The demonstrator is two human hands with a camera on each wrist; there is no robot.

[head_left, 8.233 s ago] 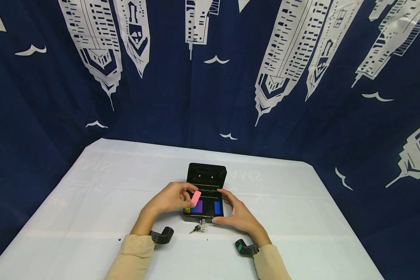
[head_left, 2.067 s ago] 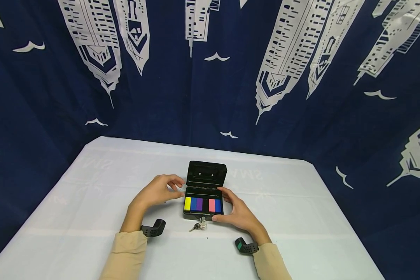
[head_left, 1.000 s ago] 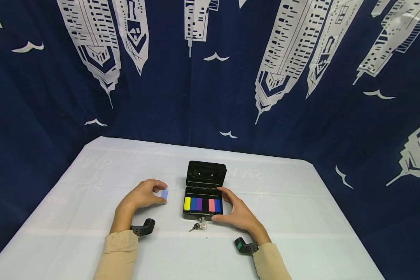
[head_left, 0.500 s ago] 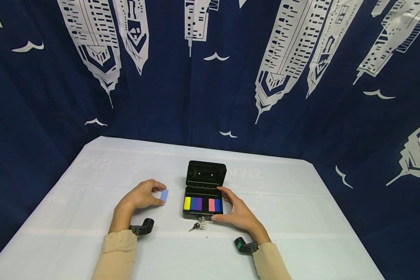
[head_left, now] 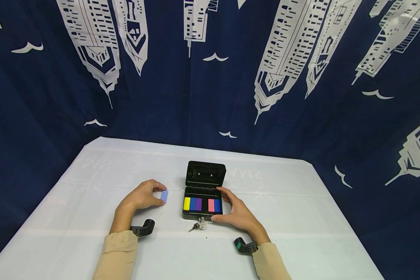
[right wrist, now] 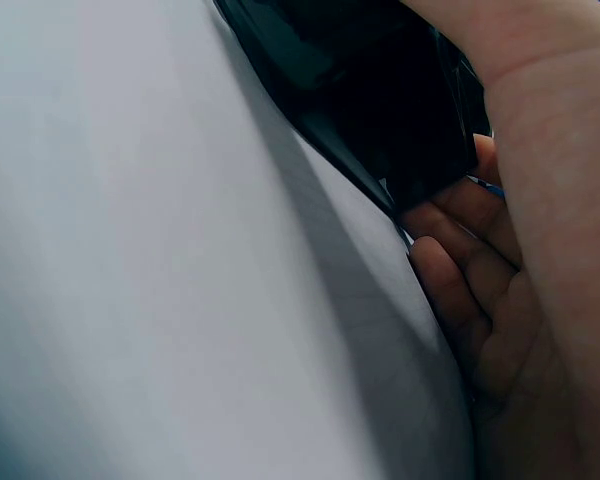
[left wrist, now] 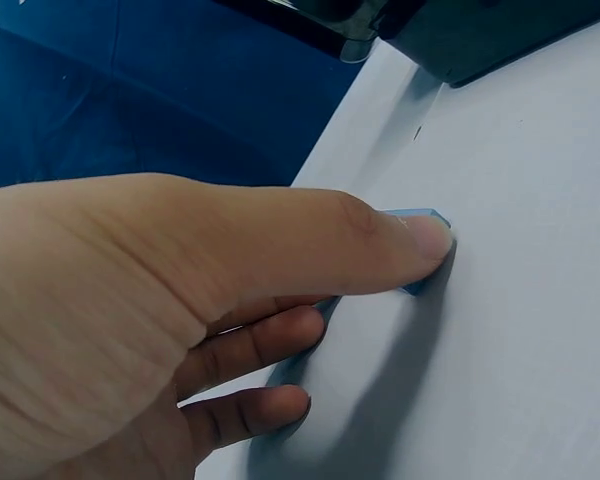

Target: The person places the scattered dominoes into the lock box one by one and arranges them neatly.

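Observation:
A small black box [head_left: 203, 194] stands with its lid up in the middle of the white table [head_left: 91, 179]. Inside it lie yellow, blue, purple, pink and blue blocks in a row. My left hand [head_left: 144, 195] rests left of the box and pinches a light blue block [head_left: 164, 196] between thumb and fingers; in the left wrist view the thumb lies over the light blue block [left wrist: 420, 222] against the tabletop. My right hand [head_left: 235, 212] grips the box's right side and front corner, and its fingers curl round the black box [right wrist: 370, 100] in the right wrist view.
A small key [head_left: 196, 226] with a clear tag lies just in front of the box. A dark blue curtain with white tower prints hangs behind the table. Black wrist mounts sit on both cuffs.
Earlier my left hand put a pink block into the box, then moved left and took up the light blue block. Over the last second almost nothing has moved.

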